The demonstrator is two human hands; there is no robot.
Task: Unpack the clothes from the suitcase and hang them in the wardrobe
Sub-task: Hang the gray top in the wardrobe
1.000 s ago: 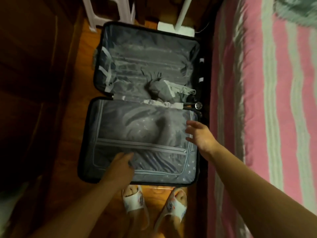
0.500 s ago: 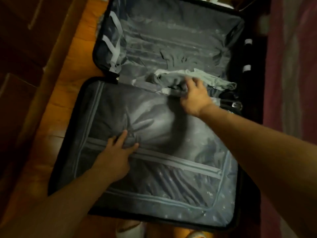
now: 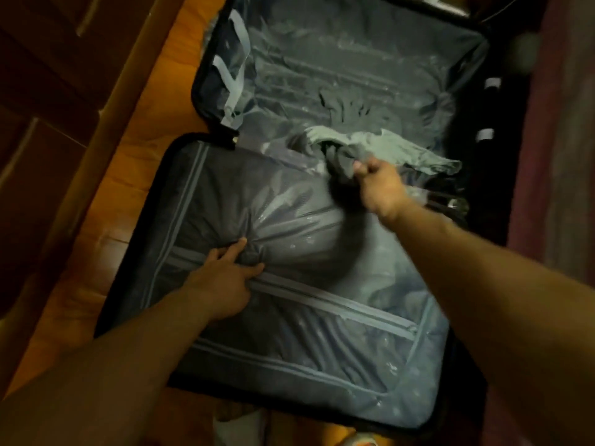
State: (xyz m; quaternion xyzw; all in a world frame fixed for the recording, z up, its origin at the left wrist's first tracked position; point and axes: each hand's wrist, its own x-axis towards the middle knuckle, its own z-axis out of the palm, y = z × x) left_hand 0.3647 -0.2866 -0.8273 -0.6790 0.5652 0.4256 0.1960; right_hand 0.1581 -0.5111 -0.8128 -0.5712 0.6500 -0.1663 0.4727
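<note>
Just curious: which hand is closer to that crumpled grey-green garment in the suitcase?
Right. The right hand grips the garment; the left hand rests apart on the zipped divider.

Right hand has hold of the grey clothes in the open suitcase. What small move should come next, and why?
Probably lift the right hand straight up: it already grips the grey clothes bunched in the far half of the suitcase, while the left hand rests on the zipped divider, steadying it.
</note>
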